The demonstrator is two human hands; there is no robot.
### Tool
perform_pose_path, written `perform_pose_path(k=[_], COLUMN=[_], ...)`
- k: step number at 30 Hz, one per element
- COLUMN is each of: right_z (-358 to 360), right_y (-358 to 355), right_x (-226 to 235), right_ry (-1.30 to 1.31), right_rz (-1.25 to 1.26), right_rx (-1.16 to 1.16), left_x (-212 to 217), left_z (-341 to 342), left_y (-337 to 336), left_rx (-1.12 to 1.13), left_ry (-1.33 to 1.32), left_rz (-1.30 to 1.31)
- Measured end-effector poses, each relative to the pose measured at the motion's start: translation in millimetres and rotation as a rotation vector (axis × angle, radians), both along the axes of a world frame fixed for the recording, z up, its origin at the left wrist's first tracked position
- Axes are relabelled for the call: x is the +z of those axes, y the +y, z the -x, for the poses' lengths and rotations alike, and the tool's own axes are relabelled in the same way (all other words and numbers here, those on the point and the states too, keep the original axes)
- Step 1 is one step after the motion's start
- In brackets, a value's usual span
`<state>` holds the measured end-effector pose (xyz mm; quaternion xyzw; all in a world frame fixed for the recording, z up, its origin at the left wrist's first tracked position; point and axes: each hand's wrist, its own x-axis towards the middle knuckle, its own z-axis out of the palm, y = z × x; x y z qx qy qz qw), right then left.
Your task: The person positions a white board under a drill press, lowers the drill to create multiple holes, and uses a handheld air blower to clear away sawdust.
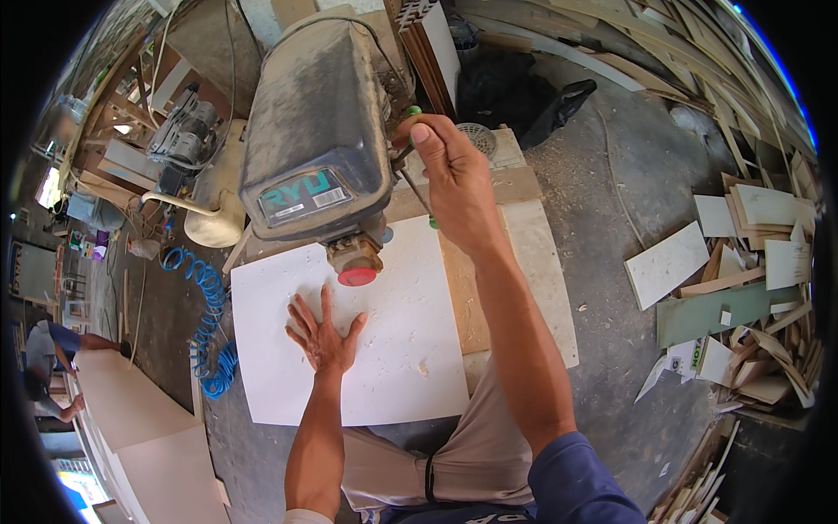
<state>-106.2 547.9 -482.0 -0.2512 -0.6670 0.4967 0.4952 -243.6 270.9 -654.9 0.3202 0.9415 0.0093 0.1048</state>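
A dusty black drill press (319, 105) stands in front of me, a round red part (358, 277) at its front. A large white board (393, 375) lies on its table beneath the head, with chips scattered on it. My left hand (327, 342) rests flat on this board, fingers spread. At the machine's right side my right hand (452, 166) is closed round the feed handle (417, 192), whose arms end in green knobs. The drill press head hides the bit and where it meets the board.
Wooden boards (541, 288) extend right of the white board. Offcuts (668, 262) are piled at the right. A blue coiled air hose (205, 306) and a cream tank (214, 210) are at left. Another person (52, 349) leans over a large panel (166, 454) at far left.
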Motion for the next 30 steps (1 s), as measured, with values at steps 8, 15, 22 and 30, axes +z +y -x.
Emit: perform_pose_path(k=[8,15,22,30], right_z=[-1.2,-1.4,-0.3,-1.5], right_y=[-1.3,-0.6,1.2,-0.7], right_x=[-1.3,-2.1,-7.5,-5.5], right_ry=[-0.027,-0.009,0.016,0.013], right_rz=[0.011,0.024,0.000,0.014], right_rx=[0.006,0.027,0.025,0.043], left_x=[-0.3,0.5,-0.4,0.4], left_z=[0.6,0.0,0.1,1.0], left_y=[-0.5,-0.1,0.6,-0.1], left_rx=[0.005,0.002,-0.005,-0.007], left_ry=[-0.006,-0.006,-0.009,-0.012], left_rz=[0.006,-0.005,-0.013,-0.019])
